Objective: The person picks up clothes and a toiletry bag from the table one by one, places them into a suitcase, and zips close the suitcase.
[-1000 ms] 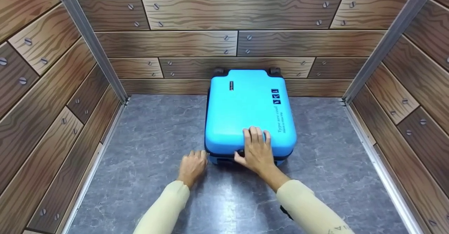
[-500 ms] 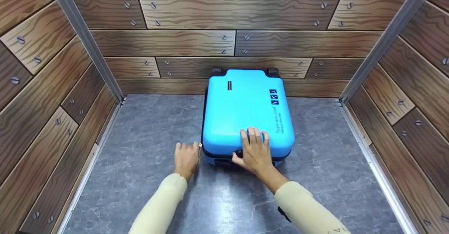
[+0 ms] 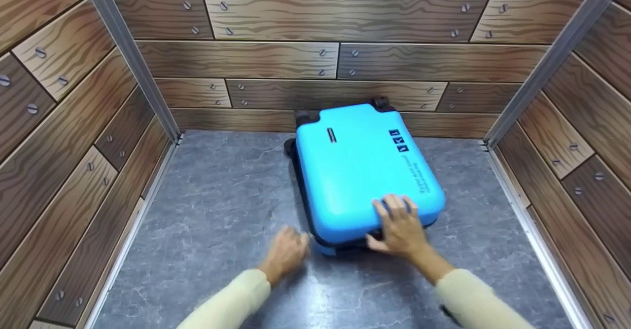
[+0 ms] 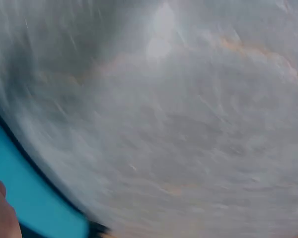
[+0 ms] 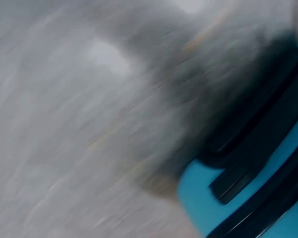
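Observation:
A bright blue hard-shell suitcase (image 3: pixel 365 171) lies flat on the floor, turned at an angle, its wheels toward the back wall. My right hand (image 3: pixel 402 228) grips its near edge, fingers over the top shell and thumb at the dark side handle. By the near left corner my left hand (image 3: pixel 287 251), blurred, has curled fingers pinching a zipper pull (image 3: pixel 311 236) at the black seam; the pull is mostly hidden. In the left wrist view, part of a hand (image 4: pixel 2 213) shows against the blue shell. The right wrist view shows the black telescoping handle (image 5: pixel 258 124) on the suitcase's near end.
Grey marbled floor (image 3: pixel 217 186) surrounds the suitcase. A plank-patterned back wall (image 3: pixel 276 60) stands close behind the wheels, with similar walls left and right. Metal strips (image 3: pixel 123 250) run along the floor edges.
The suitcase has swung from straight to angled, its near end going right and toward me. My right hand moved with it. My left hand first shifted left, then right and nearer.

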